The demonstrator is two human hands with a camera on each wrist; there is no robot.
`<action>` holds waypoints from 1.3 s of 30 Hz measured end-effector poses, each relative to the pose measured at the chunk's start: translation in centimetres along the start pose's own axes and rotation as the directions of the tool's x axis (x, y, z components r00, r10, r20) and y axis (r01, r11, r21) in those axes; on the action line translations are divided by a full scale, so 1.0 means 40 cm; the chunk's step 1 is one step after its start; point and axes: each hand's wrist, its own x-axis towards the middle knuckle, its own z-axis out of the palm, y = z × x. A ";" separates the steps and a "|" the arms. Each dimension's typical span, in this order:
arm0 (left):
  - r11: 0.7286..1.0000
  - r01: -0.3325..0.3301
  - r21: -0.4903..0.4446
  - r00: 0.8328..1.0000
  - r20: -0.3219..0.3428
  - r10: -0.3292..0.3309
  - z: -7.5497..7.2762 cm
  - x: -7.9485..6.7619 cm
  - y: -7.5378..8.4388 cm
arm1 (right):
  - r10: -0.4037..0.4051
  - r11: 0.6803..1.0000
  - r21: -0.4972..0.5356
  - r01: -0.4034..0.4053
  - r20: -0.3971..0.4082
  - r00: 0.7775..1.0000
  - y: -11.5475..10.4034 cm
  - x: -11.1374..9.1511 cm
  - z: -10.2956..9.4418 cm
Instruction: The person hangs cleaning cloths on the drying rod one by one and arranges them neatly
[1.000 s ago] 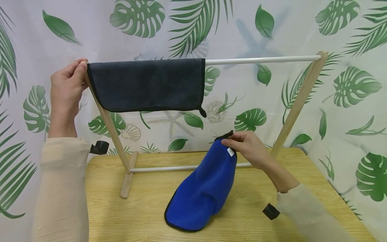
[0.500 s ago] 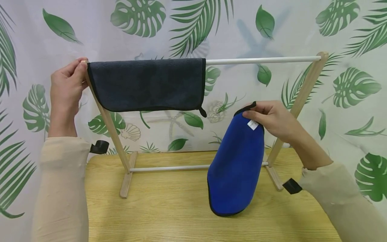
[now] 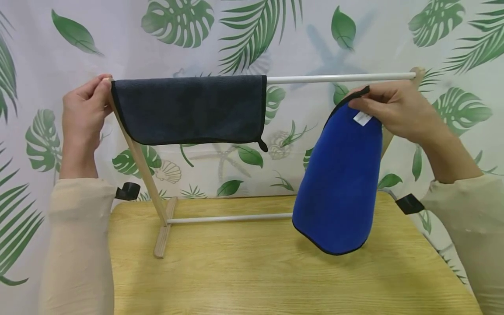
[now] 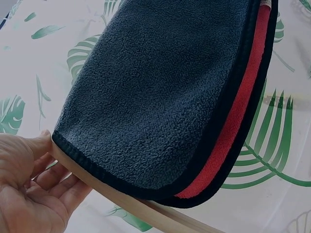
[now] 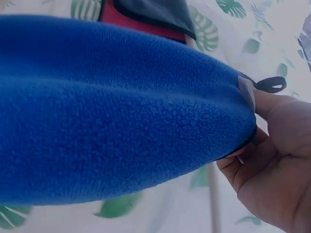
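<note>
My right hand [image 3: 407, 109] pinches the top edge of a blue towel [image 3: 338, 179] with black trim and a white tag [image 3: 362, 118]. The towel hangs down in front of the right side of a drying rack, its lower edge above the table. A black loop [image 5: 271, 84] sticks out beside the thumb in the right wrist view. At the rack's left top end, my left hand [image 3: 85, 103] grips the wooden post [image 3: 143, 168]. Beside it a dark grey towel [image 3: 189, 109] lies folded over the white top rod [image 3: 338, 78]; its red inner side [image 4: 233, 116] shows in the left wrist view.
The rack stands on a wooden table [image 3: 236, 271], with a lower white rod [image 3: 232, 218] and a wooden foot [image 3: 162, 240] at the left. Its right post is mostly hidden by the blue towel and right hand. A leaf-patterned curtain [image 3: 244, 175] hangs behind.
My right hand has risen and moved right, lifting the blue towel from low over the table to just below the top rod. The left hand and grey towel have stayed put.
</note>
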 end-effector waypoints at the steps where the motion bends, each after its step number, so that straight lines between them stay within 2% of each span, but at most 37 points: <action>1: 1.000 -0.001 -0.001 1.000 0.001 0.001 0.000 0.000 0.000 | -0.001 1.000 -0.018 0.000 -0.015 1.000 0.002 0.005 -0.011; 8: 1.000 -0.007 -0.018 1.000 0.006 0.007 0.001 -0.001 -0.001 | 0.087 0.993 -0.069 -0.092 -0.068 0.994 0.011 0.042 -0.084; 14: 1.000 -0.012 -0.022 1.000 0.006 0.012 0.001 0.001 -0.004 | 0.107 0.992 -0.057 -0.114 -0.115 0.988 0.018 0.085 -0.128; 24: 1.000 -0.021 -0.007 1.000 0.010 0.021 -0.002 -0.003 -0.001 | 0.233 0.972 0.021 -0.233 -0.164 0.958 0.075 0.158 -0.145; 27: 1.000 -0.020 -0.015 1.000 0.009 0.021 -0.003 -0.002 0.000 | 0.271 0.960 -0.023 -0.278 -0.160 0.949 0.098 0.177 -0.140; 30: 0.999 -0.021 -0.027 1.000 0.007 0.022 -0.001 0.000 -0.001 | 0.292 0.944 -0.111 -0.309 -0.150 0.945 0.123 0.191 -0.135; 39: 1.000 -0.024 0.015 1.000 0.006 0.024 0.000 -0.003 -0.002 | 0.282 0.894 -0.318 -0.315 -0.147 0.948 0.168 0.200 -0.127</action>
